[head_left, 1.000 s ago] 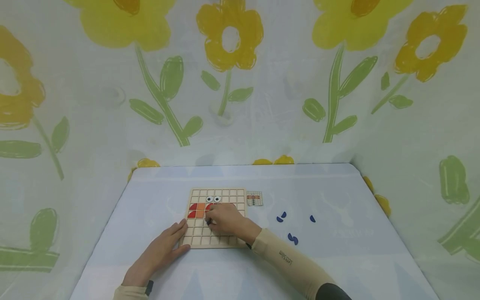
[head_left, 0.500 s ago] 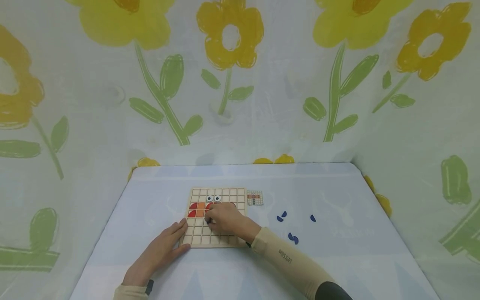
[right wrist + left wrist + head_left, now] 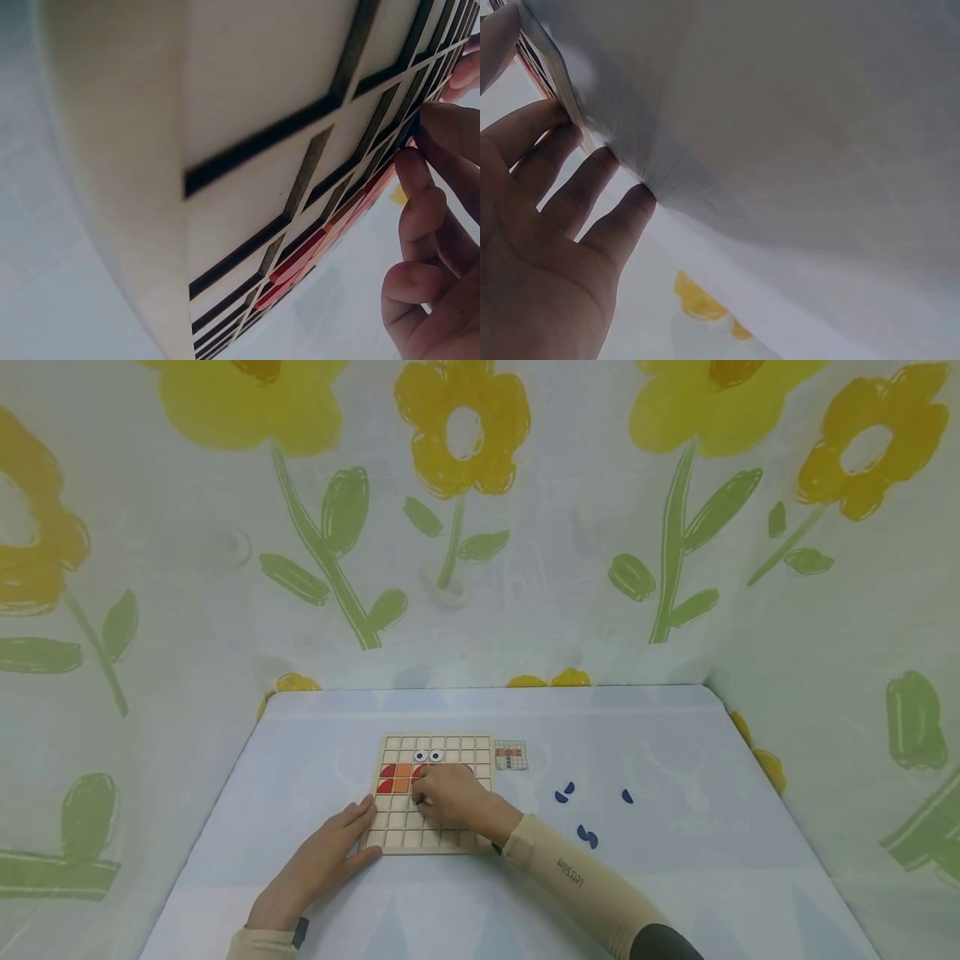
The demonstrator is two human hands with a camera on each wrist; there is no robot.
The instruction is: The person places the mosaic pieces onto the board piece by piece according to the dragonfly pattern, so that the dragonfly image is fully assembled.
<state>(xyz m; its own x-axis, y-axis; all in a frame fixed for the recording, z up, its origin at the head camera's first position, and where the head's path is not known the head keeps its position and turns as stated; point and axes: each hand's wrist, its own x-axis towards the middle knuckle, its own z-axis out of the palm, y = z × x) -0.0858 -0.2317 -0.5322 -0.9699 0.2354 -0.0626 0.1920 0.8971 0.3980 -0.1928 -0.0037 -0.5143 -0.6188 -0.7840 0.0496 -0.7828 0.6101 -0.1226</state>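
A wooden grid board [image 3: 395, 821] lies on the table in the head view. My right hand [image 3: 455, 797] is over its middle, thumb and fingertips pinching a small dark blue piece [image 3: 410, 132] against the grid; its shape is mostly hidden. My left hand [image 3: 322, 858] rests at the board's left edge, fingers stretched out and fingertips right at the rim in the left wrist view. Two round eye pieces [image 3: 421, 756] sit near the top of the grid. Below them are red pieces [image 3: 386, 786] and orange pieces [image 3: 402, 778], partly covered by the right hand.
Right of the board lies a small printed pattern card [image 3: 511, 756]. Several dark blue half-round pieces [image 3: 561, 797] are scattered farther right on the white table [image 3: 675, 877]. A flower-printed cloth [image 3: 540, 610] hangs behind and at both sides.
The dark piece under my right fingertips shows less than before, while that hand has barely moved. My left hand stays at the board's edge.
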